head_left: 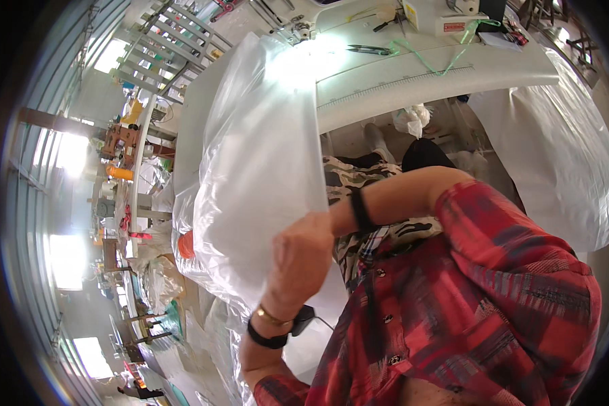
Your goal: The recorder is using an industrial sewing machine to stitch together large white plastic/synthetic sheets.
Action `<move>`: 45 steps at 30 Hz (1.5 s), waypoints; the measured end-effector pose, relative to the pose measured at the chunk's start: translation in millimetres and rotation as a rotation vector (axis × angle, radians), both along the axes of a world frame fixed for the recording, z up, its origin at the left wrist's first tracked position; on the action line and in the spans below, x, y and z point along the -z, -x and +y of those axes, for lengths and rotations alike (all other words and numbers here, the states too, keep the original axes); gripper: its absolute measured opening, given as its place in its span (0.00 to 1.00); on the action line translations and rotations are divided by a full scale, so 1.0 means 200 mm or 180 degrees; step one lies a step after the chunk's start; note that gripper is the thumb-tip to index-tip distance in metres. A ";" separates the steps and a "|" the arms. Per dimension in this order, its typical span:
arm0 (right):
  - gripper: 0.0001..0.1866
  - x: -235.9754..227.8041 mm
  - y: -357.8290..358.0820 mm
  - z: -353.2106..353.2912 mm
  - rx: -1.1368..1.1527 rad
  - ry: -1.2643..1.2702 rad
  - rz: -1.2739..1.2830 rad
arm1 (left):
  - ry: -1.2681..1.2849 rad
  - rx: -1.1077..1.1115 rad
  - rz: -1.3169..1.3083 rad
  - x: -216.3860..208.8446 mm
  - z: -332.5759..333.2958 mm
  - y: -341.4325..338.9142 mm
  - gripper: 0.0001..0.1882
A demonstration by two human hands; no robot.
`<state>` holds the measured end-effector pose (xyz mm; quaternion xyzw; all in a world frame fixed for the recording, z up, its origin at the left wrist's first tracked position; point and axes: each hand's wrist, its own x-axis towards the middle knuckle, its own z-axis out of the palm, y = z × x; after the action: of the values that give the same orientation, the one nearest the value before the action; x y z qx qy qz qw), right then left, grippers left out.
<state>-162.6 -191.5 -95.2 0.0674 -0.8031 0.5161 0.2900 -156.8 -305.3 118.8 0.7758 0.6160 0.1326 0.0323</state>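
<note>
A wide, translucent white plastic sheet [264, 149] runs from under the bright lamp of a sewing machine [301, 30] down over the table's front edge towards my lap. My left hand [294, 267], with a gold bracelet and a black band at the wrist, is closed at the sheet's right edge. Against it, and partly overlapping it, my right hand [314, 230] is closed at the same edge, its forearm crossing in from the right. Both hands are a little blurred, and most fingertips are hidden. The glare whitens out where the sheet meets the machine.
On the table [399, 78], marked with a ruler scale, lie dark thread snips [369, 49] and a green string [426, 64]. More plastic sheeting [555, 149] hangs at the right. A white bundle [411, 120] is beneath the table. Slatted racks [172, 40] stand left.
</note>
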 end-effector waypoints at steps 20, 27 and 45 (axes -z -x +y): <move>0.06 -0.66 -0.44 1.02 0.1347 -0.3118 -0.1096 | -0.0397 -0.1017 -0.0662 0.34 -0.13 -0.14 0.05; 0.07 -0.67 -0.39 1.04 0.1326 -0.2889 -0.1125 | -0.0751 -0.1396 -0.1178 0.36 -0.19 -0.11 0.19; 0.14 -0.60 -0.41 1.02 0.2901 -0.2813 -0.1657 | -0.0201 -0.0496 -0.0982 0.52 0.15 -0.04 0.09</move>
<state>-81.1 13.5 25.7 -0.2915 -0.9301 -0.0342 0.2210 -148.8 -275.6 14.9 0.6968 0.6575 0.2715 0.0918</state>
